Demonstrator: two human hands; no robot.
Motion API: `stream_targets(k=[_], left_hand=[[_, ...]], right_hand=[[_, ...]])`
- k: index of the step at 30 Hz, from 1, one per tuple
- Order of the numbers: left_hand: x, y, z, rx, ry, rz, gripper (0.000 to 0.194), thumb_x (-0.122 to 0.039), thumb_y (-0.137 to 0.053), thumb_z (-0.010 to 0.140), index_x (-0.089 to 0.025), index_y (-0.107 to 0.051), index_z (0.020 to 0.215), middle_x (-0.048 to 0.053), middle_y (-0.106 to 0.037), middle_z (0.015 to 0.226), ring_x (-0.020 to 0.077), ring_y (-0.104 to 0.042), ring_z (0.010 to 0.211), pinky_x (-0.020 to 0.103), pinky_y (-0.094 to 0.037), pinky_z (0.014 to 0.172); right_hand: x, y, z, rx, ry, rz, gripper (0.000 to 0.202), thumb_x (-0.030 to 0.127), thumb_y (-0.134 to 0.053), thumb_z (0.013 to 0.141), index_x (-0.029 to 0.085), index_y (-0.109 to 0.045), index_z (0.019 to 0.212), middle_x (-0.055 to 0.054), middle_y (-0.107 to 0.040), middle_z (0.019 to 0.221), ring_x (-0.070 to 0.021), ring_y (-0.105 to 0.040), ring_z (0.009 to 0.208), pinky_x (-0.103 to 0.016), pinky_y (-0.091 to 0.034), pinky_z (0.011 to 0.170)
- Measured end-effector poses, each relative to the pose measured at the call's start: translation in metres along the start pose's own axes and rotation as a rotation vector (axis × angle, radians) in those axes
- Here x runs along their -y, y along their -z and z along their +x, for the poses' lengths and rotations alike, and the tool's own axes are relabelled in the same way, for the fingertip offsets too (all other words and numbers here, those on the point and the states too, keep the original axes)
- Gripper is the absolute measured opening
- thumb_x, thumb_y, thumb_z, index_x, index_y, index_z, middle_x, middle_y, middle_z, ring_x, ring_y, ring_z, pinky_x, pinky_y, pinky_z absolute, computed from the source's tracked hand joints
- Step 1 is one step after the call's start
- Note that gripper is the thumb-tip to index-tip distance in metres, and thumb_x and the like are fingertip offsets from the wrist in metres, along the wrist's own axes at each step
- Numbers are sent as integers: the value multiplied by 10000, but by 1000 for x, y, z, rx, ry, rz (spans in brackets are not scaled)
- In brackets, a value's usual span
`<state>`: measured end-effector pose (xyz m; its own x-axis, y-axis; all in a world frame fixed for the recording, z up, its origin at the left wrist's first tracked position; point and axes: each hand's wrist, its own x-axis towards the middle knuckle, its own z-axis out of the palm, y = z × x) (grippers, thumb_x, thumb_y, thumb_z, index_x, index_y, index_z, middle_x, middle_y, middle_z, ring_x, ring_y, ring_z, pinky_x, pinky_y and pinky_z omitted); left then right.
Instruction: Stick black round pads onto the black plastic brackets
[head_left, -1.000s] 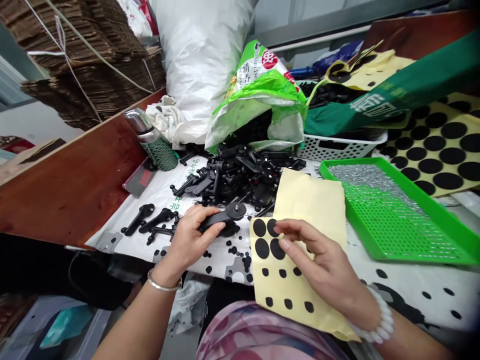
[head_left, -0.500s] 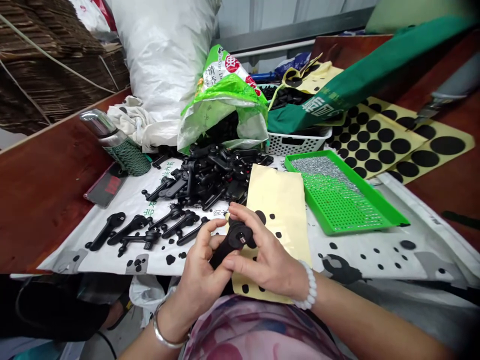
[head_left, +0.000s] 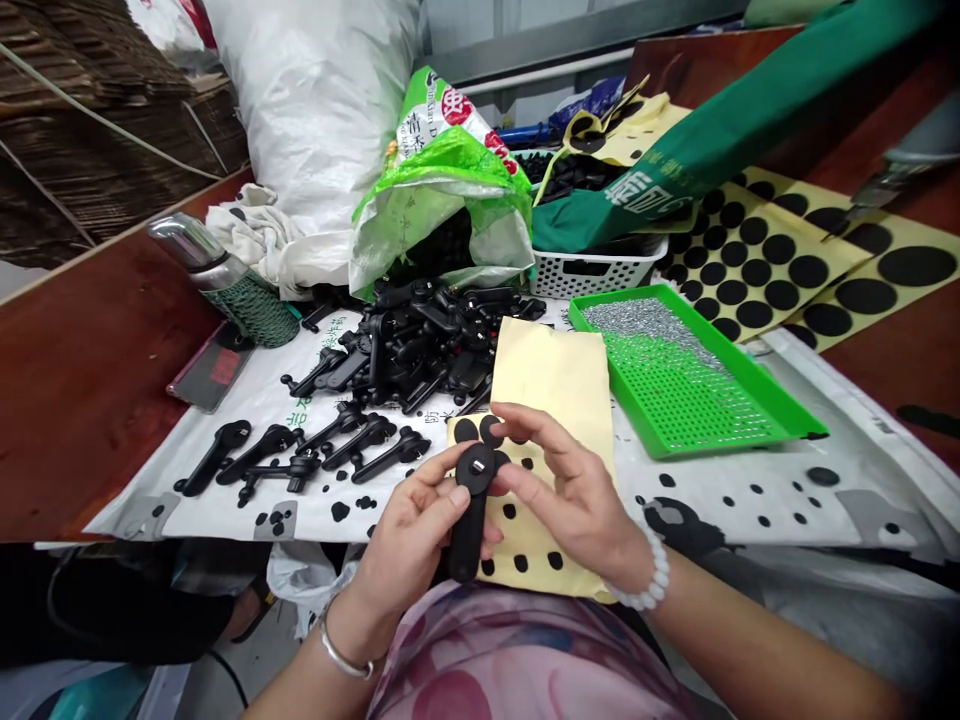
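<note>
My left hand (head_left: 409, 530) is closed round a black plastic arm (head_left: 470, 520), its thumb on the front. The arm stands nearly upright, its round head on top with a small metal piece in the middle. Beside that head is my right hand (head_left: 574, 500), fingers apart and curved; whether its thumb touches the head I cannot tell. Under both hands lies a cream backing sheet (head_left: 551, 365) with black round and smaller stickers. To the left, several similar black arms (head_left: 367, 445) lie in a loose group, with a heap of them (head_left: 409, 345) behind.
A green perforated tray (head_left: 675, 400) with small silvery pieces sits to the right. Behind are an open green-and-white bag (head_left: 442, 190), a white basket (head_left: 592, 275) and sheets of black discs (head_left: 750, 260). A flask (head_left: 240, 295) and phone (head_left: 212, 368) lie left.
The black arm has turned more upright and sits lower in my left hand. My right hand has drawn away from round it to the right, its fingers spreading.
</note>
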<state>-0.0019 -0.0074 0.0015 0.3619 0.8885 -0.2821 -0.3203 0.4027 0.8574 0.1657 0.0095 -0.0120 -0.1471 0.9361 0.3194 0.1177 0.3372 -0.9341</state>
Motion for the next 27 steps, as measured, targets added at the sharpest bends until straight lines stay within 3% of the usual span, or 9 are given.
stream_targets(k=[3, 7, 13, 20, 27], left_hand=[[0, -3, 2, -41, 25, 10, 421, -264, -573, 819, -134, -450, 1200, 128, -675, 942, 139, -641, 616, 224, -509, 521], [2, -3, 4, -35, 42, 4, 422, -265, -567, 822, -131, -429, 1198, 150, -672, 973, 144, -647, 621, 234, -516, 530], [4, -1, 3, -54, 48, 10, 440, -278, -575, 817, -134, -418, 1202, 155, -667, 992, 154, -652, 638, 240, -517, 535], [7, 1, 1, -35, 32, 15, 481, -307, -605, 796, -139, -434, 1213, 133, -668, 963, 137, -637, 619, 211, -495, 492], [13, 9, -2, -46, 48, 85, 547, -342, -611, 791, -140, -413, 1259, 45, -667, 673, 125, -611, 524, 232, -500, 519]], right_hand=[[-6, 7, -1, -99, -31, 11, 273, 267, -536, 838, 212, -557, 1104, -75, -598, 1079, -181, -591, 950, -353, -478, 874], [-9, 10, -1, -131, 4, -6, 128, 232, -529, 846, 196, -618, 931, -62, -627, 996, -176, -586, 971, -334, -458, 892], [-3, 8, 0, -114, 63, -60, 128, 214, -503, 861, 187, -606, 791, -52, -626, 863, -171, -599, 874, -315, -477, 798], [-3, 5, 2, -12, 204, -190, 156, 146, -474, 847, 189, -594, 937, -85, -605, 974, -195, -568, 976, -361, -475, 856], [3, 9, 5, 153, 256, -331, 248, 102, -487, 797, 155, -552, 1031, -119, -561, 1040, -209, -548, 998, -378, -473, 854]])
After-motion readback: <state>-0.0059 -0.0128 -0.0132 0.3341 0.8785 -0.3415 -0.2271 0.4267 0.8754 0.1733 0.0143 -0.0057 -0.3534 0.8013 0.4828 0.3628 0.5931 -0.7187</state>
